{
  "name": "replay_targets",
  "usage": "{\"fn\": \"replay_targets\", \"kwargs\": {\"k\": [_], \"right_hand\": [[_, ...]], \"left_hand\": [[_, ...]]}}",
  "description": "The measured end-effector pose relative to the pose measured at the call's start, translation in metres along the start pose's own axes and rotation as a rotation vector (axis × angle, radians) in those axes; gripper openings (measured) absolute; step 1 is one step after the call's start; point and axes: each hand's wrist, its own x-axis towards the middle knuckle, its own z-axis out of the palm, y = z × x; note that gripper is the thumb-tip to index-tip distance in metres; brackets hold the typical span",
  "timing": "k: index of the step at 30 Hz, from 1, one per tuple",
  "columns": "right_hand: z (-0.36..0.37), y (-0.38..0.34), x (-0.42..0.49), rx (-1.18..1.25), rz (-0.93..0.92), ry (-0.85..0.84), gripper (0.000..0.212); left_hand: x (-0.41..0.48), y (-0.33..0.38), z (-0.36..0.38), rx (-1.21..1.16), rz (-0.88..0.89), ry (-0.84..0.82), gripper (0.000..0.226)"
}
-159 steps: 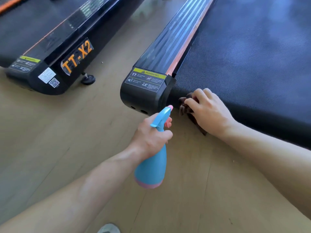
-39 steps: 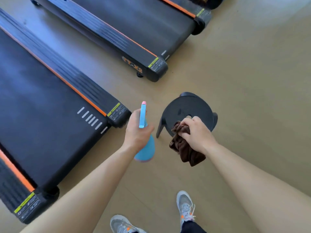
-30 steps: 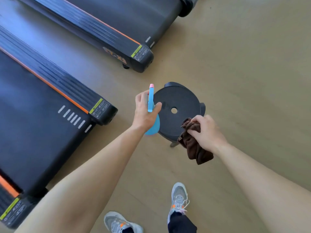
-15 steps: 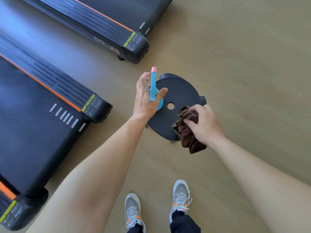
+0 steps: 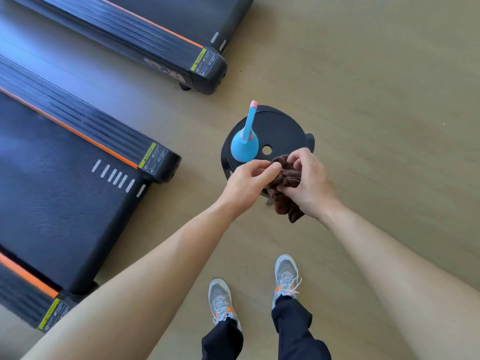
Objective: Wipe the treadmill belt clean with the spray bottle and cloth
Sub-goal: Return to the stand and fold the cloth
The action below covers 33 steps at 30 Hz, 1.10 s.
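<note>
The cloth [image 5: 285,181] is a soft, limp brown rag, bunched between both my hands just over the near edge of the stool [image 5: 283,124], with a loose tail hanging below my right palm. I judge it light and floppy, with no shape of its own, so it is best taken by an edge or corner and gathered into a pad. My left hand [image 5: 245,185] pinches its left side between thumb and forefinger. My right hand [image 5: 309,183] has its fingers curled round the rest of the bunch. Both forearms reach forward and down, wrists close together.

The spray bottle [image 5: 244,149] stands upright on the left part of the stool seat, free of either hand, its nozzle pointing away from me. It looks like smooth, light plastic, and the narrow neck under the trigger is the natural hold. The treadmill belt [image 5: 59,193] lies to my left, well apart from both hands.
</note>
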Motion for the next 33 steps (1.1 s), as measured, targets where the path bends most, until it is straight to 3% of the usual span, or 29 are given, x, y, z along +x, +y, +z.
{"fn": "replay_targets", "kwargs": {"k": [4, 5, 12, 18, 21, 27, 33], "right_hand": [[0.001, -0.001, -0.016, 0.077, 0.025, 0.008, 0.088], [0.000, 0.000, -0.019, 0.066, 0.011, -0.007, 0.087], [-0.014, 0.004, -0.030, 0.184, -0.044, -0.118, 0.014], [-0.051, -0.026, -0.032, -0.077, -0.145, 0.036, 0.011], [-0.078, -0.052, -0.032, -0.151, -0.162, -0.028, 0.011], [-0.118, -0.077, -0.036, -0.180, -0.172, -0.072, 0.007], [-0.126, -0.062, -0.041, -0.109, -0.088, -0.062, 0.021]], "left_hand": [[-0.003, 0.006, 0.003, -0.038, -0.014, 0.077, 0.012], [-0.004, 0.007, 0.002, -0.048, -0.008, 0.079, 0.010], [-0.023, 0.018, -0.008, 0.068, 0.101, 0.088, 0.013], [-0.043, 0.043, -0.010, 0.307, 0.253, 0.164, 0.014], [-0.053, 0.063, -0.012, 0.363, 0.305, 0.190, 0.013], [-0.063, 0.082, -0.020, 0.364, 0.351, 0.206, 0.015], [-0.070, 0.084, -0.018, 0.256, 0.301, 0.235, 0.015]]}}
